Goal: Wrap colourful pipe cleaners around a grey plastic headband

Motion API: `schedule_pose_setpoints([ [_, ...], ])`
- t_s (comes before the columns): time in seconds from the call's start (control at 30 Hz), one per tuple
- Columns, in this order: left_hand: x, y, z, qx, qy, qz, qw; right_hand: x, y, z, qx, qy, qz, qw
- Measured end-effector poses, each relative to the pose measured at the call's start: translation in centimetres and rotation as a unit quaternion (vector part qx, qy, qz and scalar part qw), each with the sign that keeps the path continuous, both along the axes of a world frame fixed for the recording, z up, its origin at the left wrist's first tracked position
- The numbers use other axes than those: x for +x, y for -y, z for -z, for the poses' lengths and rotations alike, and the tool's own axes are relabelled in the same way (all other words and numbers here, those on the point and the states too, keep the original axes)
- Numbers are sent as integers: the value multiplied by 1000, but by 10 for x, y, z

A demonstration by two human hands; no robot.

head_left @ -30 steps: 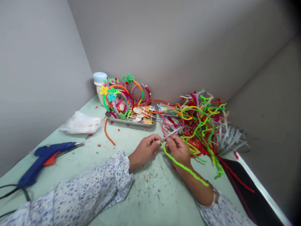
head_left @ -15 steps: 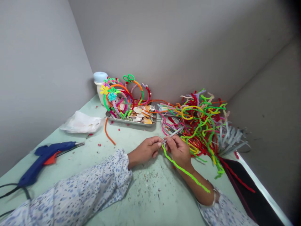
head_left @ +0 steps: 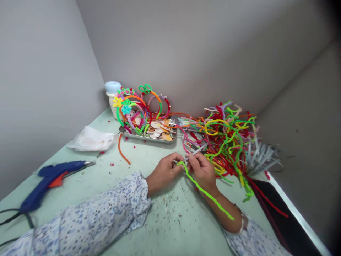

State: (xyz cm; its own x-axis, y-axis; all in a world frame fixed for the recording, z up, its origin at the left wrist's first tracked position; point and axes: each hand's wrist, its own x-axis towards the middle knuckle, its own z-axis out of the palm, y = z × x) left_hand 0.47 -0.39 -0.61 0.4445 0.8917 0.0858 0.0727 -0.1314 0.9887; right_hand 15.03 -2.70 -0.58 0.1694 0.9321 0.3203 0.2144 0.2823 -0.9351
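Note:
Between thumb and fingers, my left hand (head_left: 166, 173) pinches one end of a lime-green pipe cleaner (head_left: 205, 192). Its long free end trails down to the right across my right wrist. My right hand (head_left: 204, 172) is closed on a thin greyish-white strip (head_left: 200, 148), which looks like a bare headband; part of it is hidden by the fingers. The fingertips of both hands almost meet, and the pipe cleaner lies against the strip's near end there.
At the back, a metal tray (head_left: 160, 139) holds shells and several decorated headbands (head_left: 130, 117). A tangled pipe cleaner heap (head_left: 226, 142) lies right, beside grey strips (head_left: 262, 156). Left are a blue glue gun (head_left: 53, 177), a plastic bag (head_left: 92, 139) and a lidded cup (head_left: 113, 101).
My left hand has turned slightly and shifted its pinch, so the lime-green end now bends over toward its fingers. The free end has swung a little left and down.

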Motion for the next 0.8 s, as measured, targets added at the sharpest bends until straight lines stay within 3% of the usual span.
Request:
schedule_pose_setpoints([
  [0.3,0,3,-7,-7,15,-16,1000,-7,4,-5,-31,-84,15,996],
  [0.8,-1,4,-6,3,30,-22,999,-4,4,-1,-31,-52,17,998],
])
